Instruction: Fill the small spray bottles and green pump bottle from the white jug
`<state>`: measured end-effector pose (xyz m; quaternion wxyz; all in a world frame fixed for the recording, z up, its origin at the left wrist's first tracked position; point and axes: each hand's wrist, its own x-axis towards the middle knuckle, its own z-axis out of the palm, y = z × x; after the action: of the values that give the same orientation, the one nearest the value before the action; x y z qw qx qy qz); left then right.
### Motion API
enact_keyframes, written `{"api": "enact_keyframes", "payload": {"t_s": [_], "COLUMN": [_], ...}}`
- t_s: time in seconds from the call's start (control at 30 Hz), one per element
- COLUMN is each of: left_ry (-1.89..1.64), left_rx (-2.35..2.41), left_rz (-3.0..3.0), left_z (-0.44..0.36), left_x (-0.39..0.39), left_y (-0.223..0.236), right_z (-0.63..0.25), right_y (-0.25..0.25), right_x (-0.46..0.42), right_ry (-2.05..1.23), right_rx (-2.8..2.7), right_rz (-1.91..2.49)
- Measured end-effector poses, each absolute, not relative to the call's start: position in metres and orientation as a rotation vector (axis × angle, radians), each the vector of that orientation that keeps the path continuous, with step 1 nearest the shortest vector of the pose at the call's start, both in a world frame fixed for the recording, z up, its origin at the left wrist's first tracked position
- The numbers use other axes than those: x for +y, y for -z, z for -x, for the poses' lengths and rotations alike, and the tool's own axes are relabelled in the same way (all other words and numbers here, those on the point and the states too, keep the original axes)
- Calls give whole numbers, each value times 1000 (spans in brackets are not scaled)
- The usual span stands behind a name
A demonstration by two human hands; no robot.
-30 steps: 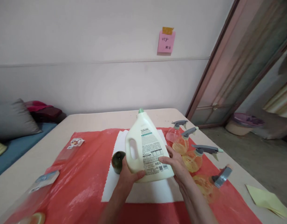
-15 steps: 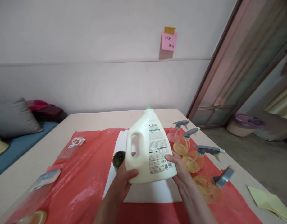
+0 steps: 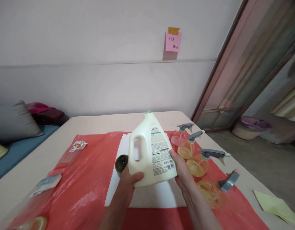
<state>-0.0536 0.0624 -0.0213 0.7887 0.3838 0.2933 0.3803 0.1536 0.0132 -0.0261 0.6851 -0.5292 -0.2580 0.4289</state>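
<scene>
A large white detergent jug [image 3: 144,153] with a green cap and a printed label is held up between both hands, slightly tilted. My left hand [image 3: 130,180] grips its lower left corner, thumb across the front. On the lower right side my right hand [image 3: 180,166] is closed round the edge of the jug, with fingers partly hidden behind it. Under the jug lies a white cloth [image 3: 152,196] with a scalloped edge. Just left of the jug stands a dark round object [image 3: 121,163], partly covered by my left hand.
Several clear spray bottles with grey triggers, one of them an amber bottle [image 3: 197,164], line the right side. A red plastic sheet [image 3: 90,179] covers the table's middle. Clear packets [image 3: 77,148] lie left, yellow paper [image 3: 275,206] right. A pink note [image 3: 173,41] hangs on the wall.
The jug has moved slightly left and tilted a little more. My right hand has shifted slightly up along its side, and both hands still hold it.
</scene>
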Motion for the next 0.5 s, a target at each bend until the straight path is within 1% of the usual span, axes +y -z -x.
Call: {"api": "enact_keyframes", "payload": {"t_s": [0.33, 0.5], "left_ry": [-799, -897], "left_rx": [798, 883], "left_rz": [-746, -857], "left_z": [46, 42], "left_x": [60, 61], "left_y": [25, 33], "right_z": [-149, -139], "right_y": [24, 17], "right_x": [11, 5], "right_ry": [-442, -226], "right_rx": [-537, -584], "right_rz": [1418, 1445]}}
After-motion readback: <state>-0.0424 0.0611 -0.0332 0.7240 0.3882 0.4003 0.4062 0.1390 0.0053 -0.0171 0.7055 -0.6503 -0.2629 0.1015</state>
